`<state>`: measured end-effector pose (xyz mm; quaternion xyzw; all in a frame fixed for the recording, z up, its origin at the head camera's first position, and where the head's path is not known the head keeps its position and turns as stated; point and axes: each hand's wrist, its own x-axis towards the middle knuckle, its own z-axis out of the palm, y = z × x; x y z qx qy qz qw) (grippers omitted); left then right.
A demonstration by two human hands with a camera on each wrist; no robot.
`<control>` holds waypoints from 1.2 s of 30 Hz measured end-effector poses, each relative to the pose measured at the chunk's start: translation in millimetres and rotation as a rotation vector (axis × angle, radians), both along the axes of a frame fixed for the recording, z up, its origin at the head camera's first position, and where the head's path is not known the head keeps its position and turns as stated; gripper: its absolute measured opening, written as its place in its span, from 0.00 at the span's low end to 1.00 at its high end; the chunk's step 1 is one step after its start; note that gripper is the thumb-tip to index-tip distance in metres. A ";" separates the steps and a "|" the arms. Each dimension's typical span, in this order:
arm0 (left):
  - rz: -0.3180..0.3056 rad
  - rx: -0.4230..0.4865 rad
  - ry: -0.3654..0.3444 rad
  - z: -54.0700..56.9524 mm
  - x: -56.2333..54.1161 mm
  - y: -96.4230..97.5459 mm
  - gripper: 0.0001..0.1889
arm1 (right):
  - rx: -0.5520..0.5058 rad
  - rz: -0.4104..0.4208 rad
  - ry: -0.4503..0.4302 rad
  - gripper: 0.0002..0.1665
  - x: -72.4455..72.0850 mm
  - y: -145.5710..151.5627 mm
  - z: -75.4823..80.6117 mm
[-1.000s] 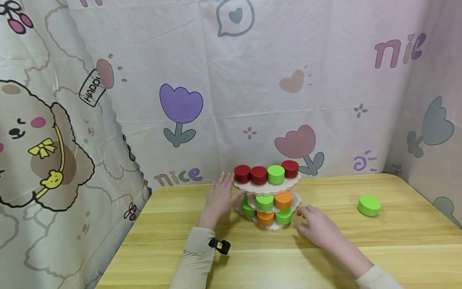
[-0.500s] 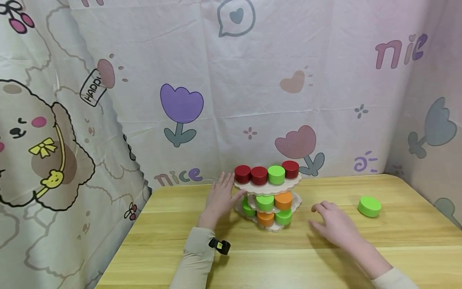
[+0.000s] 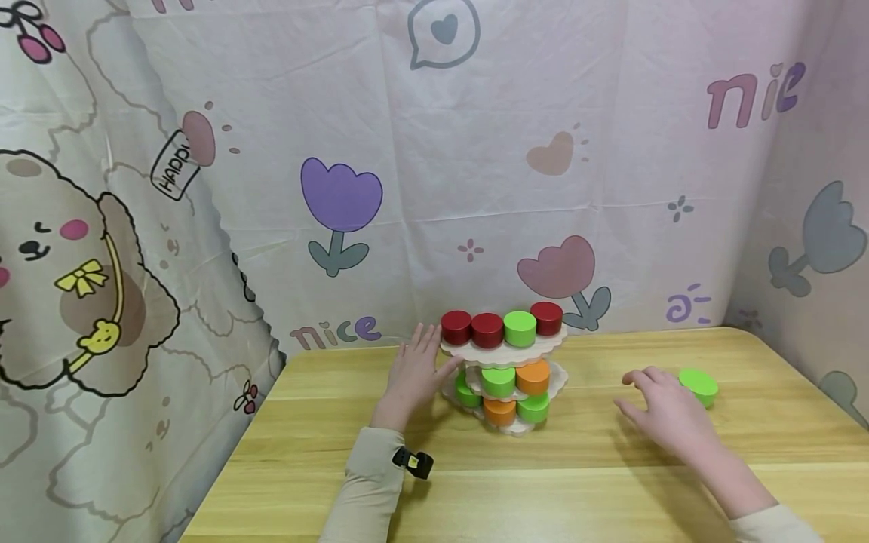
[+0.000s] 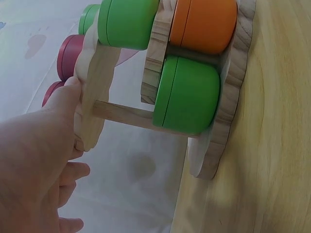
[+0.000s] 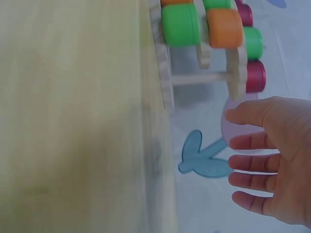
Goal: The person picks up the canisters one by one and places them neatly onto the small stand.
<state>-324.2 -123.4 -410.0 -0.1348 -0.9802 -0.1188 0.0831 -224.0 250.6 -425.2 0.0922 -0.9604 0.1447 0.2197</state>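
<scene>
A pale wooden stand [image 3: 501,354] with scalloped tiers stands on the table, a dowel showing between its boards. Short round blocks sit on it: red [image 3: 487,330] and green [image 3: 520,329] ones on top, orange [image 3: 532,376] and green ones lower down. My left hand [image 3: 416,369] rests at the left end of the top tier, thumb at its edge and fingers extended alongside. My right hand [image 3: 668,407] is above the table to the right, fingers loosely bent, holding nothing. Just beyond it lies a single green block [image 3: 699,386], partly hidden by the hand.
The stand sits near the back of the light wooden table [image 3: 516,490]. Behind it hangs a printed white cloth [image 3: 462,166] with flowers and words, which also covers both sides. A black strap with a small device [image 3: 413,461] is on the left wrist.
My right hand has moved away from the stand to the right, reaching in front of the lone green block. The left hand, the stand and its blocks have stayed still.
</scene>
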 end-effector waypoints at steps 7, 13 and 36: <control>-0.003 -0.001 0.004 -0.2 0.3 0.0 0.45 | -0.037 -0.046 -0.023 0.23 -0.3 21.3 2.7; 0.002 -0.013 0.002 0.8 1.0 1.2 0.45 | -0.032 -0.087 -0.023 0.25 -1.2 38.5 3.2; -0.008 0.005 0.011 0.1 -1.2 -0.5 0.45 | -0.071 -0.256 -0.169 0.45 -3.6 94.7 -12.3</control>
